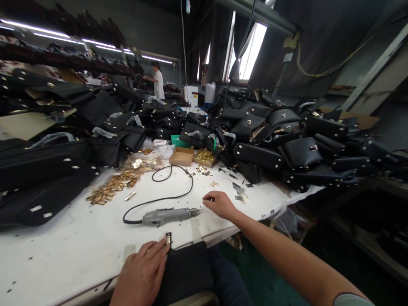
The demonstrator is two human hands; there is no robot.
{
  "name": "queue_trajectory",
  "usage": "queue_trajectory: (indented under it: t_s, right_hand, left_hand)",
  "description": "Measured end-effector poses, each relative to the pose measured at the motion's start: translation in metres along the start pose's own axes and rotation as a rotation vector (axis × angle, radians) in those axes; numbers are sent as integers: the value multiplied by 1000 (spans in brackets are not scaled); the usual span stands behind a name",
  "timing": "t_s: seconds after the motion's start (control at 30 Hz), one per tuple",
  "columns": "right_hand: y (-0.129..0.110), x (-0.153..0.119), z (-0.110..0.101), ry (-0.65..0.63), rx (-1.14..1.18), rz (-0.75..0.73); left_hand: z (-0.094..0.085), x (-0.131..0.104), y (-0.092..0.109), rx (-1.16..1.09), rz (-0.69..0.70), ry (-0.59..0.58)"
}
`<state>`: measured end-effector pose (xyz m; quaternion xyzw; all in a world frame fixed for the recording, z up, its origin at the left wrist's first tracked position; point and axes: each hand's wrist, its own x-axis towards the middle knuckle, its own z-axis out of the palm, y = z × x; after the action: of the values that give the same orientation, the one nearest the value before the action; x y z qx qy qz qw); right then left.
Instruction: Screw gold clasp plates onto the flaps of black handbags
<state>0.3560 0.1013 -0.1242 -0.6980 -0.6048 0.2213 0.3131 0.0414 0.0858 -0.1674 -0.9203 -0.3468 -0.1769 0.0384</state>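
My left hand (143,267) lies over a black leather bag piece (188,267) at the table's front edge. Its fingertips press on a narrow tab that carries a small gold metal plate (168,239). Beyond the bag piece, my right hand (220,205) hovers at the table with thumb and fingers pinched together; whatever they hold is too small to make out. Close to those fingertips points the bit of a grey electric screwdriver (167,215), which lies on its side with a black cord (172,197) looping behind it.
A heap of gold metal fittings (111,187) covers the white table's (79,246) left side. Behind stand an open cardboard box (181,156) and a box of small gold parts (205,157). Metal plates (240,193) lie right. Black bags (258,155) pile around; a person (158,80) stands far back.
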Motion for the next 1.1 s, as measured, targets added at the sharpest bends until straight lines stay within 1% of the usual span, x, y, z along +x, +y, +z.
queue_trajectory:
  t_s: [0.1,0.17,0.23,0.33,0.43,0.5,0.6,0.73,0.83,0.93,1.07,1.1]
  right_hand:
    - [22,31,-19,29,-148,58]
    - [31,55,-26,54,-196,88]
    - [36,80,-27,75,-248,127]
    - [40,118,-22,98,-324,193]
    - [44,145,-12,106,-375,226]
    - [47,156,-5,103,-390,226]
    - [49,162,0,95,-379,215]
    - [43,157,-3,76,-278,185]
    - [28,137,-2,3,-128,130]
    - [7,100,8,-111,45,75]
    - [-23,39,25,-266,458,-9]
    - [-29,25,30,-302,526,-27]
  left_hand:
    - [3,-2,-3,12,24,44]
    - [6,-3,-6,19,51,76]
    - [8,-3,-9,39,81,102]
    - [9,-2,-13,84,135,138]
    - [7,-2,-14,118,166,154]
    - [6,-2,-12,118,163,147]
    - [3,-3,-8,91,132,123]
    - [2,-3,-3,18,58,87]
    - [0,-3,1,-64,10,59]
    - [-3,-4,5,-141,-46,33]
    - [-8,-4,12,-221,-125,-4]
    - [-8,-4,13,-236,-139,-9]
